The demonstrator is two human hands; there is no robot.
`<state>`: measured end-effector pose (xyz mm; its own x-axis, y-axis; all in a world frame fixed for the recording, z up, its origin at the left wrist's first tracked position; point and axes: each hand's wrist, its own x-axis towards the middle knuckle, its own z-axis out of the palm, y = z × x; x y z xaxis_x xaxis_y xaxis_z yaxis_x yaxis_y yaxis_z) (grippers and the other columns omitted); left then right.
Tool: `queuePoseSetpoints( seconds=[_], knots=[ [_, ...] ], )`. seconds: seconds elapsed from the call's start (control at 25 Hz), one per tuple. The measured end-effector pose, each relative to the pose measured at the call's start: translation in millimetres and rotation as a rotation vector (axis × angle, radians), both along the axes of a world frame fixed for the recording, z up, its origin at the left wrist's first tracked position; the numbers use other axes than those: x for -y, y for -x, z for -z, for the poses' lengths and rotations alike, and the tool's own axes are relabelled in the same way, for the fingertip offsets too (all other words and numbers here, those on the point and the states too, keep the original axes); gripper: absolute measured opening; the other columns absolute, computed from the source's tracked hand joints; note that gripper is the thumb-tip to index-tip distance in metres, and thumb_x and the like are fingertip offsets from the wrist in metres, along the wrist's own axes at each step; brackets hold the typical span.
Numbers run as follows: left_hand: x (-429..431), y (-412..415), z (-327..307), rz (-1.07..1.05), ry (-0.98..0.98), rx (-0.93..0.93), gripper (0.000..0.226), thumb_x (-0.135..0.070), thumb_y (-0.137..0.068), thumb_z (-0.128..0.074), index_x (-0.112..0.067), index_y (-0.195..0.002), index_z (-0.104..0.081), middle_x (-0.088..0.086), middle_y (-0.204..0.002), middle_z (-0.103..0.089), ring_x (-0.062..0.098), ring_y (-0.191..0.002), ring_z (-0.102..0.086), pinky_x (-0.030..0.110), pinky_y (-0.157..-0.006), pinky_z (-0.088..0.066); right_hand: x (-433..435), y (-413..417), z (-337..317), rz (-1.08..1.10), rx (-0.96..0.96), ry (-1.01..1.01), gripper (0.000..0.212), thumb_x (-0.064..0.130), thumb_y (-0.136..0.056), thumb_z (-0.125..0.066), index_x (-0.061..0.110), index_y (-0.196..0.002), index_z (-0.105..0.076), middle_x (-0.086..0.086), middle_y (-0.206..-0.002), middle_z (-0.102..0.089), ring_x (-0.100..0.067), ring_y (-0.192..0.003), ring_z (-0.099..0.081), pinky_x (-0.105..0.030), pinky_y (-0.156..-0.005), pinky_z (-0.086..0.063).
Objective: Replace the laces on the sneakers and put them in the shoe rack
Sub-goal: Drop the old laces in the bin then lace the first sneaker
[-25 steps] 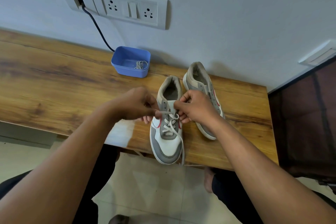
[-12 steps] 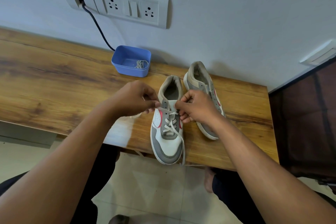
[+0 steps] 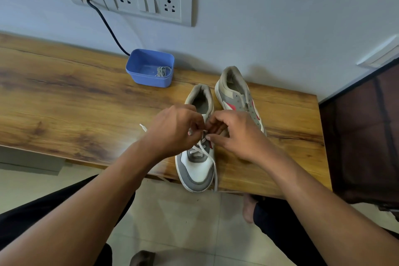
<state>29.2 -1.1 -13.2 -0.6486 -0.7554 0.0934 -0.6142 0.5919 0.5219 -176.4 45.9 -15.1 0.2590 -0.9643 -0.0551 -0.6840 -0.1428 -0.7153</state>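
Two grey-and-white sneakers stand on the wooden table. The near sneaker (image 3: 197, 168) points its toe at me and carries a white lace (image 3: 207, 152) crossed through its lower eyelets. My left hand (image 3: 174, 129) pinches that lace at the upper eyelets, and a lace tip sticks out to its left. My right hand (image 3: 235, 134) holds the sneaker's right side, fingers curled at the same eyelets. One lace end hangs down over the toe. The second sneaker (image 3: 237, 95) stands behind, right of the first, with no lace.
A blue plastic tub (image 3: 149, 70) with a coiled grey lace (image 3: 163, 71) sits by the wall. A black cable (image 3: 108, 26) runs down from the wall socket plate. A dark brown cabinet (image 3: 364, 136) stands right of the table (image 3: 64, 103). My knees and feet are below the table edge.
Both hands have closed in together over the sneaker's upper eyelets. The left hand moved right, and a lace tip now shows at its left.
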Motion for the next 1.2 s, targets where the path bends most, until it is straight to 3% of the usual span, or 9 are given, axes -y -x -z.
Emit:
queuePoseSetpoints(
  seconds=[0.16, 0.28, 0.44, 0.6, 0.76, 0.92, 1.04, 1.2],
  knots=[
    [7.0, 4.6, -0.5, -0.042, -0.320, 0.030, 0.006, -0.019, -0.087, -0.075, -0.024, -0.084, -0.078, -0.008, -0.073, -0.070, 0.006, -0.065, -0.061, 0.021, -0.057, -0.047, 1.0, 3.2, 4.6, -0.092, -0.202, 0.202, 0.018, 0.023, -0.091, -0.079, 0.026, -0.102, -0.065, 0.011, -0.092, -0.063, -0.010, -0.082, -0.062, -0.031, -0.069, -0.052],
    [7.6, 7.1, 0.2, -0.063, -0.347, 0.058, 0.006, -0.021, -0.088, -0.075, -0.024, -0.084, -0.078, -0.005, -0.074, -0.071, 0.011, -0.068, -0.062, 0.031, -0.061, -0.051, 3.4, 3.8, 8.4, -0.102, -0.258, 0.223, 0.014, 0.020, -0.095, -0.074, 0.026, -0.103, -0.064, 0.008, -0.094, -0.060, -0.015, -0.083, -0.059, -0.034, -0.068, -0.051],
    [9.4, -3.1, -6.8, -0.149, -0.157, 0.048, 0.003, -0.031, -0.089, -0.075, -0.028, -0.087, -0.076, -0.013, -0.076, -0.067, -0.001, -0.067, -0.058, 0.027, -0.060, -0.047, 6.2, 4.8, 12.4, 0.146, -0.071, 0.102, 0.010, 0.022, -0.093, -0.077, 0.027, -0.095, -0.069, 0.013, -0.085, -0.068, -0.005, -0.079, -0.066, -0.041, -0.074, -0.060],
    [16.9, -21.8, -10.0, -0.212, -0.181, 0.076, 0.012, -0.040, -0.088, -0.075, -0.028, -0.087, -0.072, -0.015, -0.081, -0.067, 0.003, -0.073, -0.063, 0.029, -0.065, -0.052, 17.2, 3.7, 5.2, 0.433, 0.136, -0.116, 0.014, 0.033, -0.092, -0.078, 0.022, -0.085, -0.072, 0.002, -0.074, -0.075, -0.016, -0.071, -0.074, -0.050, -0.070, -0.064],
    [9.8, -20.3, -1.5, -0.132, -0.238, 0.144, 0.017, -0.042, -0.085, -0.078, -0.029, -0.087, -0.068, -0.013, -0.088, -0.065, 0.008, -0.082, -0.063, 0.034, -0.072, -0.054, 20.7, -12.7, 6.5, 0.417, 0.096, -0.200, 0.036, 0.053, -0.086, -0.080, 0.019, -0.081, -0.071, 0.001, -0.074, -0.075, -0.017, -0.072, -0.075, -0.050, -0.071, -0.065],
    [12.2, -20.8, -1.6, -0.137, -0.279, 0.053, 0.010, -0.025, -0.088, -0.074, -0.024, -0.080, -0.069, -0.010, -0.080, -0.068, 0.009, -0.076, -0.065, 0.036, -0.072, -0.058, 23.9, -15.6, 10.8, 0.443, 0.107, -0.206, 0.031, 0.044, -0.085, -0.083, 0.017, -0.078, -0.069, -0.001, -0.072, -0.073, -0.021, -0.071, -0.074, -0.052, -0.070, -0.064],
    [20.0, -34.7, -14.6, -0.249, -0.372, -0.084, 0.009, -0.017, -0.086, -0.073, -0.017, -0.077, -0.071, -0.002, -0.075, -0.072, 0.015, -0.073, -0.068, 0.027, -0.066, -0.055, 22.7, -14.8, 9.6, 0.453, 0.116, -0.206, 0.027, 0.039, -0.087, -0.083, 0.018, -0.077, -0.069, -0.002, -0.071, -0.074, -0.021, -0.070, -0.075, -0.052, -0.069, -0.065],
    [13.0, -34.5, -28.0, -0.172, -0.544, -0.139, 0.013, -0.012, -0.088, -0.071, -0.011, -0.075, -0.069, 0.004, -0.071, -0.072, 0.019, -0.069, -0.066, 0.039, -0.068, -0.054, 23.2, -16.4, 7.0, 0.438, 0.099, -0.205, 0.025, 0.037, -0.087, -0.083, 0.018, -0.077, -0.069, -0.001, -0.070, -0.073, -0.021, -0.070, -0.075, -0.051, -0.069, -0.065]
  ],
)
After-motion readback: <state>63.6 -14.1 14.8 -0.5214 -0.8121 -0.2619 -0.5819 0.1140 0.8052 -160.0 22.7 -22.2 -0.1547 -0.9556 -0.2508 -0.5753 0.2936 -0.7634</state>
